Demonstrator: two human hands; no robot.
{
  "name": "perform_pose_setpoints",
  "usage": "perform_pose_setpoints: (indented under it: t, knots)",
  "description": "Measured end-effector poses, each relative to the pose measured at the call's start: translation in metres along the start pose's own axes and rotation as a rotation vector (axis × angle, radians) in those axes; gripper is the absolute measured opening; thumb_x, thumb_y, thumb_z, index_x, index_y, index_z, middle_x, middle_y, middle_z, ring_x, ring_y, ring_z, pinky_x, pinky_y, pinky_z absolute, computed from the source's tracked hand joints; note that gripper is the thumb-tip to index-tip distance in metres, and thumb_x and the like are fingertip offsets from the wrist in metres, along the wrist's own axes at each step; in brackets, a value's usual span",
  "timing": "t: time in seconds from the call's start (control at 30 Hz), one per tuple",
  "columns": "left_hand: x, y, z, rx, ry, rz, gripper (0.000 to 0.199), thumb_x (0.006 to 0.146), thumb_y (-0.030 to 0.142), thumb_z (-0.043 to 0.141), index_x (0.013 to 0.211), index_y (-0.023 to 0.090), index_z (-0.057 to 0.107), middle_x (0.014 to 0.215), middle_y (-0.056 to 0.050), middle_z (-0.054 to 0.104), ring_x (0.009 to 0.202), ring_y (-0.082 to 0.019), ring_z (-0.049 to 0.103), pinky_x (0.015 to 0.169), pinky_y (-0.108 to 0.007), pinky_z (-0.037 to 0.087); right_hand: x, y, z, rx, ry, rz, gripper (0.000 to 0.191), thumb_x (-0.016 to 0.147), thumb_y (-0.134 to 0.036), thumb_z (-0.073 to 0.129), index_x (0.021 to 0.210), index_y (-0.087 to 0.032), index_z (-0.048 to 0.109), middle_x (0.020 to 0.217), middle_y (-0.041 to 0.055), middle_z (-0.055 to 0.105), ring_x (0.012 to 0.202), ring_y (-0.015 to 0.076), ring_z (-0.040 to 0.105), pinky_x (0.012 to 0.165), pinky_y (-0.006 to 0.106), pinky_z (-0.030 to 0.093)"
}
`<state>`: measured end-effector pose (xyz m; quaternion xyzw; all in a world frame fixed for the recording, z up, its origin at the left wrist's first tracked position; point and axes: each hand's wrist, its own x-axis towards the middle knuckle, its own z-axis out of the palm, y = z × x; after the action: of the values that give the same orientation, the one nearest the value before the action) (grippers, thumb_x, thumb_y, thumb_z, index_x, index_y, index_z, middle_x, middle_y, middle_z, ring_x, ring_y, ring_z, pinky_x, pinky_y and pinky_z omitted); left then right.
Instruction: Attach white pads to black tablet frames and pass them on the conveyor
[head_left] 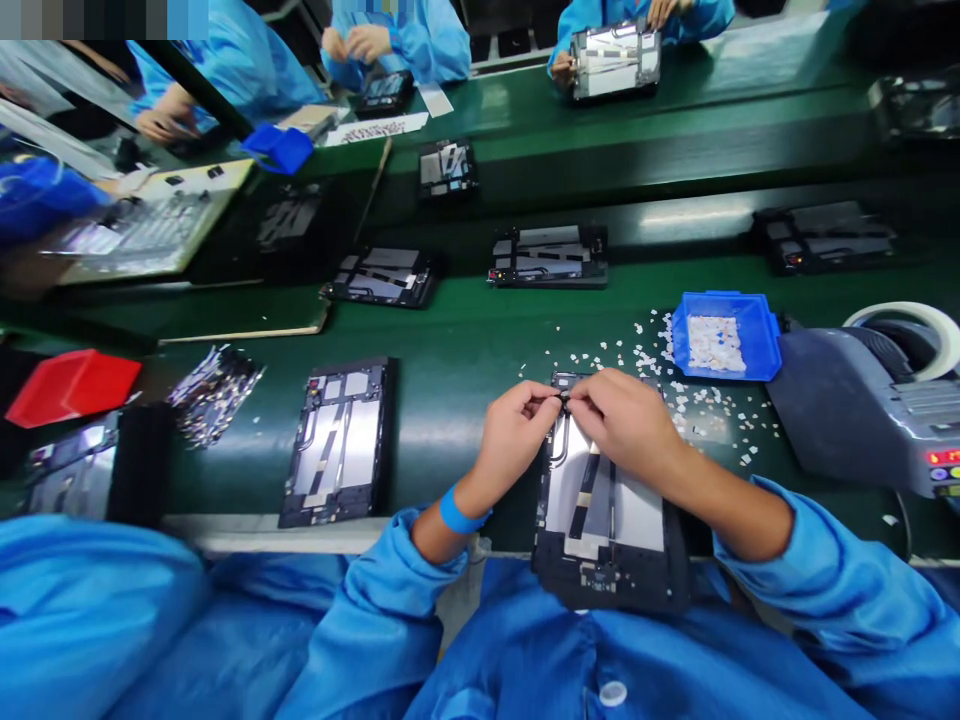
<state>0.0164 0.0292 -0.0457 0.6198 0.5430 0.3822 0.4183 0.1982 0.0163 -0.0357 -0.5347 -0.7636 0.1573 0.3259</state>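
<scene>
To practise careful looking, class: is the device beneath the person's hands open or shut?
Open. The device lies uncovered, with its pale panels and a dark strip in plain view.

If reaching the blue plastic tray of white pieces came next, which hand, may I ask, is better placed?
The right hand, probably: it is nearer the blue tray, with the left hand farther away, though both look busy.

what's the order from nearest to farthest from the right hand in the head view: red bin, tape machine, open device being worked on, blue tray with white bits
From the right hand:
1. Open device, directly beneath the hand
2. Blue tray, ahead and to the right
3. Tape machine, farther out on the right
4. Red bin, at the far left
</scene>
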Motion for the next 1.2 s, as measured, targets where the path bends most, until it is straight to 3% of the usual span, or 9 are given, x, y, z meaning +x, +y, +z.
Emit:
perform_pose_setpoints:
  t: [0.3, 0.5, 0.63, 0.83, 0.93, 1.03, 1.1, 1.17, 1.2]
  knots:
    - [-0.009, 0.003, 0.001, 0.010, 0.010, 0.032, 0.011, 0.086, 0.028, 0.069, 0.086, 0.020, 0.077, 0.074, 0.000, 0.069, 0.066, -0.013, 0.057, 0.063, -0.025, 0.044, -0.004, -0.004, 0.008, 0.005, 0.014, 0.070, 0.010, 0.096, -0.018, 0.066, 0.093, -0.021, 0.074, 0.091, 0.0037, 0.075, 0.085, 0.0197, 0.068, 0.078, 0.029, 0.047]
    - [-0.008, 0.000, 0.001, -0.131, -0.085, -0.099, 0.012, 0.084, 0.030, 0.070, 0.084, 0.018, 0.070, 0.071, 0.002, 0.063, 0.062, -0.012, 0.052, 0.058, -0.024, 0.040, -0.007, -0.004, 0.008, -0.040, 0.001, 0.033, 0.010, 0.095, -0.017, 0.066, 0.093, -0.019, 0.075, 0.090, 0.0061, 0.074, 0.084, 0.0202, 0.068, 0.078, 0.029, 0.047]
    - [-0.007, 0.000, -0.002, -0.157, -0.165, -0.082, 0.010, 0.083, 0.029, 0.068, 0.083, 0.019, 0.066, 0.068, 0.003, 0.057, 0.062, -0.012, 0.049, 0.058, -0.024, 0.039, -0.008, 0.001, 0.008, -0.029, -0.010, -0.031, 0.013, 0.096, -0.017, 0.063, 0.095, -0.018, 0.075, 0.087, 0.0055, 0.074, 0.082, 0.0188, 0.067, 0.077, 0.028, 0.046]
    - [-0.008, 0.001, -0.003, -0.052, -0.165, -0.001, 0.004, 0.084, 0.023, 0.066, 0.082, 0.020, 0.068, 0.072, 0.002, 0.059, 0.064, -0.013, 0.050, 0.060, -0.025, 0.039, -0.003, -0.003, 0.007, -0.164, 0.060, -0.083, 0.019, 0.089, -0.014, 0.055, 0.074, -0.019, 0.067, 0.073, 0.0043, 0.068, 0.071, 0.0175, 0.060, 0.070, 0.028, 0.041]
    - [-0.006, -0.003, -0.003, -0.154, -0.119, -0.044, 0.006, 0.082, 0.025, 0.068, 0.081, 0.020, 0.066, 0.084, -0.001, 0.066, 0.071, -0.014, 0.056, 0.064, -0.026, 0.044, -0.001, 0.011, -0.020, -0.247, 0.051, 0.055, 0.015, 0.086, -0.015, 0.057, 0.073, -0.019, 0.064, 0.074, 0.0041, 0.066, 0.071, 0.0172, 0.059, 0.066, 0.028, 0.037]
    - [-0.001, -0.009, -0.003, -0.262, -0.076, -0.113, 0.012, 0.081, 0.028, 0.071, 0.080, 0.020, 0.063, 0.089, -0.003, 0.071, 0.078, -0.016, 0.062, 0.070, -0.026, 0.048, -0.006, 0.051, -0.069, -0.513, 0.053, 0.348, 0.014, 0.089, -0.022, 0.058, 0.080, -0.017, 0.069, 0.081, 0.0096, 0.069, 0.072, 0.0202, 0.059, 0.063, 0.031, 0.031]
    - [0.002, -0.012, -0.002, -0.292, -0.056, -0.137, 0.015, 0.080, 0.029, 0.073, 0.079, 0.020, 0.062, 0.086, -0.003, 0.071, 0.080, -0.016, 0.063, 0.072, -0.027, 0.048, -0.010, 0.078, -0.099, -0.713, 0.017, 0.554, 0.025, 0.094, -0.029, 0.055, 0.087, -0.013, 0.073, 0.083, 0.0172, 0.069, 0.070, 0.0243, 0.060, 0.062, 0.034, 0.029]
    - [0.005, -0.015, 0.000, -0.307, -0.040, -0.153, 0.016, 0.079, 0.029, 0.074, 0.078, 0.019, 0.061, 0.083, -0.002, 0.070, 0.079, -0.016, 0.063, 0.072, -0.027, 0.048, -0.013, 0.092, -0.112, -0.780, -0.023, 0.615, 0.033, 0.097, -0.030, 0.051, 0.092, -0.009, 0.075, 0.086, 0.0223, 0.069, 0.073, 0.0280, 0.063, 0.063, 0.036, 0.031]
    - [0.007, -0.015, 0.001, -0.314, -0.034, -0.158, 0.017, 0.079, 0.029, 0.074, 0.077, 0.019, 0.060, 0.083, -0.002, 0.070, 0.079, -0.016, 0.064, 0.072, -0.027, 0.048, -0.014, 0.091, -0.110, -0.748, -0.025, 0.566, 0.032, 0.097, -0.027, 0.050, 0.095, -0.008, 0.076, 0.089, 0.0225, 0.070, 0.077, 0.0289, 0.064, 0.065, 0.037, 0.034]
